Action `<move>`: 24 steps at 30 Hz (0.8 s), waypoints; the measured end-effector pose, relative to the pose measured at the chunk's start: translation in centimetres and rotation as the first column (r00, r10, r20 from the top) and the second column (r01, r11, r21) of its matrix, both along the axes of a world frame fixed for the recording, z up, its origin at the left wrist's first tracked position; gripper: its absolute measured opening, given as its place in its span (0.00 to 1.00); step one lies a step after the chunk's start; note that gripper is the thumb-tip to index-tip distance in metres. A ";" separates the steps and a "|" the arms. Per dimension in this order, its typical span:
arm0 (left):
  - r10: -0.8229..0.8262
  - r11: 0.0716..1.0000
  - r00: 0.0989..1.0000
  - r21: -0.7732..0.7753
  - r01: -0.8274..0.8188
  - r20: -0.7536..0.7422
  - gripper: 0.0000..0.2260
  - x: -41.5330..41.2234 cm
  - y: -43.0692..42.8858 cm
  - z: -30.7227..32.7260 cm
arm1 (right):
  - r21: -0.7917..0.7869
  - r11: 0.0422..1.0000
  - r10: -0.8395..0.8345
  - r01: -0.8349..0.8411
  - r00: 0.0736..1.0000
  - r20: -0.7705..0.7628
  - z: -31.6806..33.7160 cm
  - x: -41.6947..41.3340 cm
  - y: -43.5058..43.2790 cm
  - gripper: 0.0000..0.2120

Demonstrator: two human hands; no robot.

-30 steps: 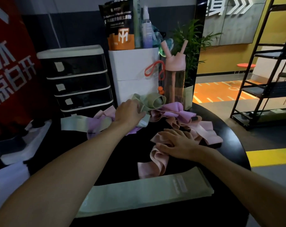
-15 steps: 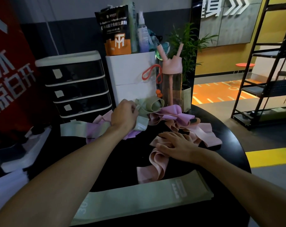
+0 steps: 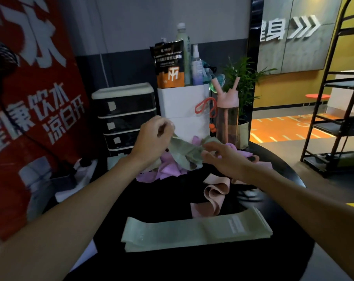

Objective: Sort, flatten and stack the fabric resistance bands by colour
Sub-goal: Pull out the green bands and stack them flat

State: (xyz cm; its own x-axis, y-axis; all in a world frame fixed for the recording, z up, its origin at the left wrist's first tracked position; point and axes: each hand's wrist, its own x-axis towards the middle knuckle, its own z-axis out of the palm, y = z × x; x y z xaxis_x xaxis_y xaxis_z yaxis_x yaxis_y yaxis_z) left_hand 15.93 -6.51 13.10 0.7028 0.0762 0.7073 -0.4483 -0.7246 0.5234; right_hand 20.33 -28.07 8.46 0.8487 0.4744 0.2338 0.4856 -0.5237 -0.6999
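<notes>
Stack of flattened sage-green bands (image 3: pixel 196 233) lies nearest, along the front of the round black desk (image 3: pixel 164 201); by my reading, the band now in hand belongs there. Just behind the stack, and apart from it, a crumpled pink band (image 3: pixel 212 197) sits in loose loops. Further back, purple bands (image 3: pixel 166 171) lie in a heap. Above them hangs another green band (image 3: pixel 184 152), held clear of the desk, twisted and bunched. The left hand (image 3: pixel 153 136) holds its left end, fingers (image 3: pixel 166 126) curled and pinched on the fabric. The right hand (image 3: pixel 227 159) meets the right end with fingers (image 3: pixel 209 154) spread and nearly straight; I see no real grip there.

The right hand should take that end in a firm pinch. Both hands can then draw apart until the twist drops out and the loop falls into two flat layers. Purple fabric sits close beneath and may be caught, so shake the green one free before carrying it. Lay it edge to edge on the near stack and smooth it with a flat palm. A pink water bottle (image 3: pixel 227 118) stands just behind the heap, beside a white box (image 3: pixel 184 110); a wide pull could tip it.
</notes>
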 end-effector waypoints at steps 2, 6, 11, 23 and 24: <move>-0.019 1.000 1.000 -0.005 0.019 0.002 0.06 -1.1 0.2 0.6 | 0.043 0.999 0.006 -0.008 0.999 0.054 1.6 -1.2 1.1 0.17; -0.069 0.998 0.997 -0.001 0.069 0.034 0.12 -3.1 0.6 1.9 | 0.097 0.992 0.071 -0.080 0.994 0.084 3.6 -2.6 2.9 0.19; -0.128 0.987 0.989 0.103 0.120 0.076 0.21 -5.1 0.9 4.7 | 0.166 0.978 0.109 -0.124 0.989 0.098 5.9 -3.9 4.5 0.19; -0.143 0.988 0.989 0.059 0.142 0.020 0.18 -7.4 0.9 6.6 | 0.357 0.917 0.203 -0.175 0.978 -0.043 7.6 -6.6 6.8 0.12; -0.115 0.993 0.993 0.040 0.115 -0.008 0.17 -7.4 1.1 6.4 | 0.353 0.921 0.184 -0.164 0.983 -0.024 7.6 -6.6 6.9 0.12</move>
State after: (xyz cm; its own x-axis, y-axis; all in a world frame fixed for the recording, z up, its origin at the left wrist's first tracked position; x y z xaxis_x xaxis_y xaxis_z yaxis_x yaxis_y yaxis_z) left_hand 8.53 -5.44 19.55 0.7093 -0.0338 0.7041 -0.5267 -0.6894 0.4974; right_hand 13.69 -21.15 16.04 0.7764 0.5131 0.3659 0.5021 -0.1528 -0.8512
